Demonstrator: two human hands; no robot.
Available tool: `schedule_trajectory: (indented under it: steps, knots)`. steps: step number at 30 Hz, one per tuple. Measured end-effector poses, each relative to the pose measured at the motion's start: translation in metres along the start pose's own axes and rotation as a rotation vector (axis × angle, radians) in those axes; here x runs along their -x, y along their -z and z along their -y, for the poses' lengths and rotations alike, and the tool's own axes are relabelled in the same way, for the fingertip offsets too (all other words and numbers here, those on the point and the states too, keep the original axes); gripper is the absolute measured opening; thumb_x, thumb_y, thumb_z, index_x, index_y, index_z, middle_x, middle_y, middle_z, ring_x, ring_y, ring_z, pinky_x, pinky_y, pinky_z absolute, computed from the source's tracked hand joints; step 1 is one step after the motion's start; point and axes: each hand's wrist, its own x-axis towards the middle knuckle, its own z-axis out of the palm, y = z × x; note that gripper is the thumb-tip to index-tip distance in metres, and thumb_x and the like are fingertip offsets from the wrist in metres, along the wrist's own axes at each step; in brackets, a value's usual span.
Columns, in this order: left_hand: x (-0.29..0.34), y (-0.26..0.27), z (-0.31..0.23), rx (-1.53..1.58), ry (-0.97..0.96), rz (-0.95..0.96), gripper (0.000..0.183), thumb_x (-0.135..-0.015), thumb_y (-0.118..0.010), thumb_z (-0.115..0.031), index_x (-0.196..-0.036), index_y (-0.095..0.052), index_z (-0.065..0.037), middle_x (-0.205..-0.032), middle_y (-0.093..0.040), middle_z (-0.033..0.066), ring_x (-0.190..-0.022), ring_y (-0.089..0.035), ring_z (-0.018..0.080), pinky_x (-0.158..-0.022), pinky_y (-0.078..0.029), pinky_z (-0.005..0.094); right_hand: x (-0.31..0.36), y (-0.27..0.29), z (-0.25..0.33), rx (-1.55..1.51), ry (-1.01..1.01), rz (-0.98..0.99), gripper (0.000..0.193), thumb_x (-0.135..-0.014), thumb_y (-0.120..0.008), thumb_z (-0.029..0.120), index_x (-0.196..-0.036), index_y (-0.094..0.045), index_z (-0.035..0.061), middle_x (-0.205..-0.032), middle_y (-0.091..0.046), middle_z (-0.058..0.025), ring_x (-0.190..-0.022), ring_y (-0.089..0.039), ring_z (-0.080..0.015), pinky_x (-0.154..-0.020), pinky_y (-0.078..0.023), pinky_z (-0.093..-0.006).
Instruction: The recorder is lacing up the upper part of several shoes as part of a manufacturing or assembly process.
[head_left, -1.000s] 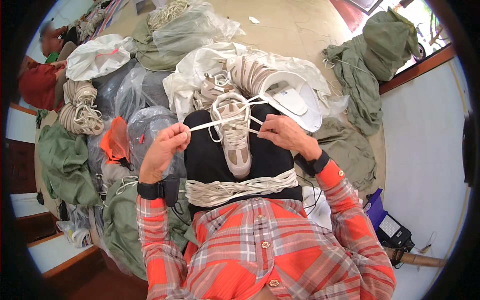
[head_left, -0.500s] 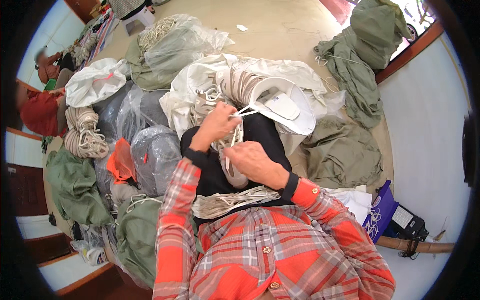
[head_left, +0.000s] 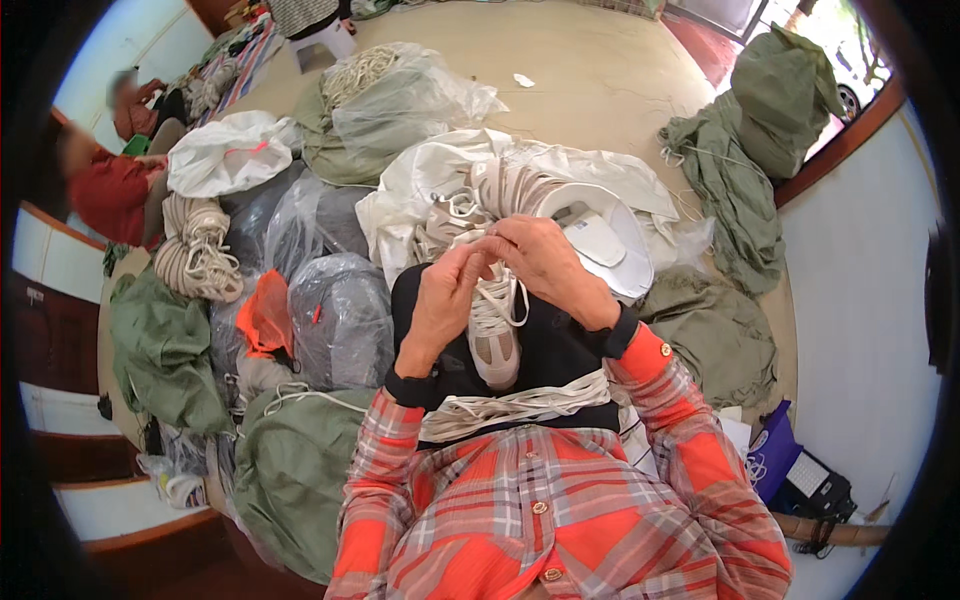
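A beige and grey shoe upper point(head_left: 495, 352) lies on my lap, toe toward me, with white laces criss-crossed over its front. My left hand point(head_left: 446, 302) and my right hand point(head_left: 552, 262) meet above its top end, fingers bent and fingertips pinched together. They close on the white shoelace point(head_left: 523, 303), whose loop hangs at the shoe's right side; the tips themselves are partly hidden by my fingers. A bundle of loose white laces point(head_left: 520, 408) lies across my lap at the waist. Just beyond my hands sits a row of nested shoe uppers point(head_left: 512, 187), with a white-lined one point(head_left: 635, 232) at the right end.
White sacking point(head_left: 400, 180) lies under the uppers. Plastic-wrapped grey bundles point(head_left: 340, 320), an orange bag point(head_left: 266, 312) and a pile of laced uppers point(head_left: 200, 250) are on my left. Green sacks point(head_left: 715, 325) lie right. A person in red point(head_left: 110, 195) sits at far left.
My right hand has moved up from the shoe's lower front to meet my left hand at its top. The stretched lace ends are now hidden behind my fingers. The view has shifted slightly.
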Motion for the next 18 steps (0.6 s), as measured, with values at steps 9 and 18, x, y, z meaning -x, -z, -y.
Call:
schedule_trajectory:
  steps: [9,18]
  knots:
    - [0.039,-0.001,-0.019,-0.061,-0.047,-0.164,0.012,-0.089,-0.051,-0.005,-0.097,-0.058,0.000,-0.075,-0.059,0.0102,-0.063,-0.056,0.0149,-0.058,-0.043,0.0251,0.016,0.000,0.035,-0.044,0.111,0.082,0.010,-0.082,-0.054,0.011,-0.081,-0.055,0.0009,-0.072,-0.049,-0.0145,-0.066,-0.053,-0.0331,-0.059,-0.044,-0.0393]
    - [0.012,0.052,0.061,0.273,0.284,-0.090,0.022,-0.082,-0.062,-0.012,-0.098,-0.061,0.002,-0.082,-0.062,0.0041,-0.067,-0.054,0.0106,-0.060,-0.044,0.0223,0.059,0.030,0.014,-0.058,-0.046,0.186,0.031,-0.076,-0.068,0.026,-0.099,-0.063,0.0064,-0.086,-0.060,-0.0127,-0.086,-0.056,-0.0294,-0.075,-0.046,-0.0387]
